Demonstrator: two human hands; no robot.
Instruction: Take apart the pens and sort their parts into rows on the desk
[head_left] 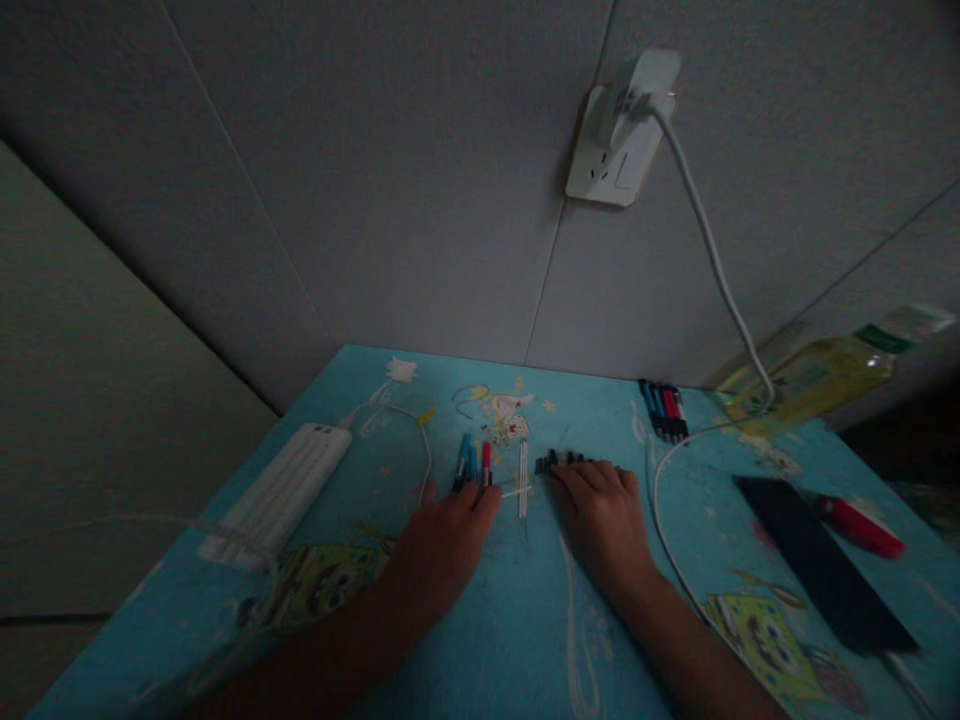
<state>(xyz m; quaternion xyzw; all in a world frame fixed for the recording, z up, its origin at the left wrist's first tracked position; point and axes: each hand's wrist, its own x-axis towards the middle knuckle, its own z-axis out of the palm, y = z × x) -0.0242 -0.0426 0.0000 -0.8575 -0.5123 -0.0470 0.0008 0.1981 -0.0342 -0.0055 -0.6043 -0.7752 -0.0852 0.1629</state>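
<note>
My left hand [448,535] rests on the table, its fingers stretched forward and slightly apart. Its fingertips touch the near ends of several pen barrels, among them a blue one [463,455] and a red one [487,460]. Beside those fingertips, a thin white stick lies crosswise over upright thin white sticks [523,470], which look like pen refills. My right hand [604,515] lies palm down with its fingers extended over a row of small black pen parts [553,458]. Its fingers partly cover that row, and I cannot make out anything gripped.
Several assembled pens [664,410] lie at the back right, before a tilted bottle of yellow liquid [814,380]. A dark flat object [825,565] and a red object [862,527] sit at right. A white power strip [281,490] is at left. A cable [709,225] hangs from the wall socket [619,165].
</note>
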